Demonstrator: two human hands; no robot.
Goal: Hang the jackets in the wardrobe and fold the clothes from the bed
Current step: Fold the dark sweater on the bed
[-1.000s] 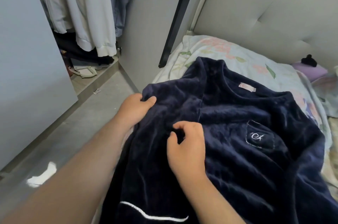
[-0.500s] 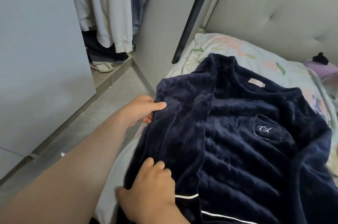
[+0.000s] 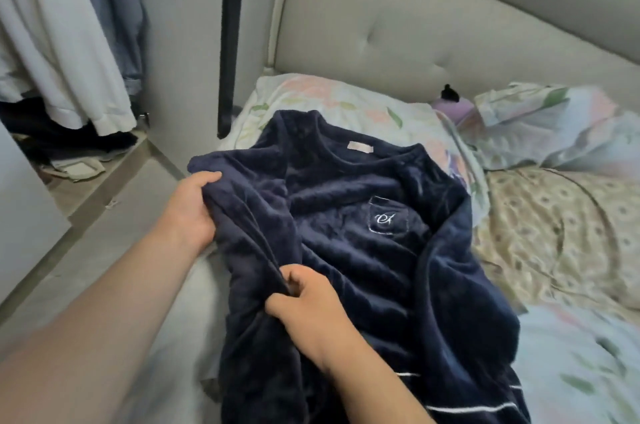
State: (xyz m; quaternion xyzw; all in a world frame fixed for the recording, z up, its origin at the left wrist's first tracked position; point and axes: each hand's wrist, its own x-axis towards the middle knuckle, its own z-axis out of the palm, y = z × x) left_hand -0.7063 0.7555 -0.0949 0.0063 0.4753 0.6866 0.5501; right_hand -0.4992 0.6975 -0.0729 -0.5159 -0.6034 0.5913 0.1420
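Fleece top: a dark blue fleece top [image 3: 363, 257] is spread front-up on the bed [image 3: 554, 233], with its neck toward the headboard [image 3: 415, 25] and its collar end laid over a flowered pillow [image 3: 311, 94].
Edge of the top: the edge nearest the floor is raised off the mattress as a ridge, held at two places.
Left hand: the left hand [image 3: 188, 212] is closed on the raised edge near the shoulder. The thumb is laid on top of the cloth and the fingers are hidden beneath it.
Right hand: the right hand [image 3: 308, 309] is curled on the same edge lower down, nearer the camera. A ridge of cloth is pinched between thumb and fingers.
Marks on the top: a pale label [image 3: 360, 148] is seen inside the neck, a chest pocket [image 3: 388, 215] with a white stitched monogram lies on the front, and white piping [image 3: 467, 409] crosses the lower part.
Wardrobe: the wardrobe [image 3: 180, 42] stands open to the left of the bed. Pale and blue hanging clothes [image 3: 59, 42] are seen inside, with dark clothes [image 3: 52, 136] heaped beneath them.
Bar: a dark upright bar [image 3: 230, 25] is seen between the wardrobe wall and the headboard.
Bedding: crumpled flowered bedding [image 3: 554, 125] lies right of the pillow, against the headboard.
Small thing: a small black thing [image 3: 449, 92] is seen between pillow and bedding. It is too small to be told.
Floor: a grey floor [image 3: 104, 250] runs between wardrobe and bed.
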